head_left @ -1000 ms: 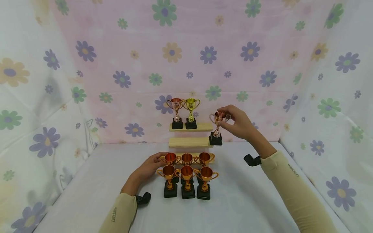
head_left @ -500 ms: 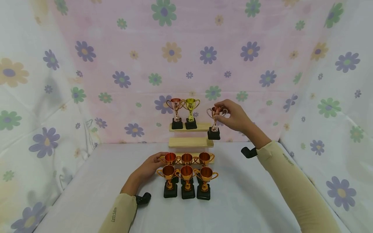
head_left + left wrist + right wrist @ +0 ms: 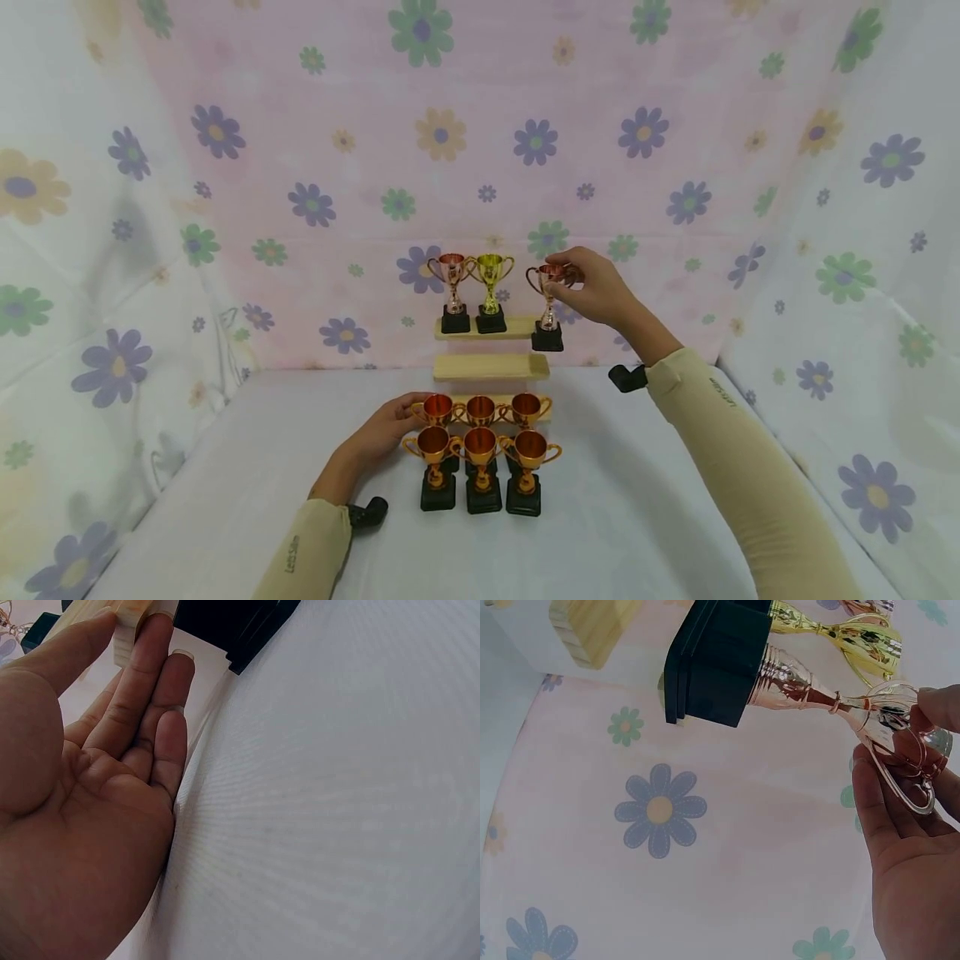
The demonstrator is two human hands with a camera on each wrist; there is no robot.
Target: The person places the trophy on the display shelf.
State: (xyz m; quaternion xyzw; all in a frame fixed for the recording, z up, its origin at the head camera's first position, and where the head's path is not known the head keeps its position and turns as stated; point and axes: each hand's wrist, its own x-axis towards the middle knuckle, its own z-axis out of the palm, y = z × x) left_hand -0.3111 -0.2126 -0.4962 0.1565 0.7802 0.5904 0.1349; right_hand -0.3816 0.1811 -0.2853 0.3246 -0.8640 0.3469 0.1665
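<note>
My right hand (image 3: 596, 287) pinches a rose-gold trophy cup (image 3: 550, 312) by its bowl. Its black base overlaps the right end of the top wooden shelf step (image 3: 517, 327) in the head view. In the right wrist view the trophy (image 3: 787, 682) lies sideways across the picture, thumb and fingers at its bowl. On the top step stand another rose-gold trophy (image 3: 453, 287) and a yellow-gold trophy (image 3: 491, 287). My left hand (image 3: 390, 427) holds the end of the lowest step (image 3: 124, 645) between thumb and forefinger, beside the front trophies.
Several orange-gold trophies (image 3: 480, 454) on black bases stand in two rows at the front, the rear row hiding part of the lowest step. The middle step (image 3: 487, 367) carries nothing. White cloth (image 3: 630, 500) covers the table; a flowered backdrop (image 3: 360, 125) hangs behind.
My right hand has raised the rose-gold trophy and carried it left, toward the top step. My left hand and the other trophies stay in place.
</note>
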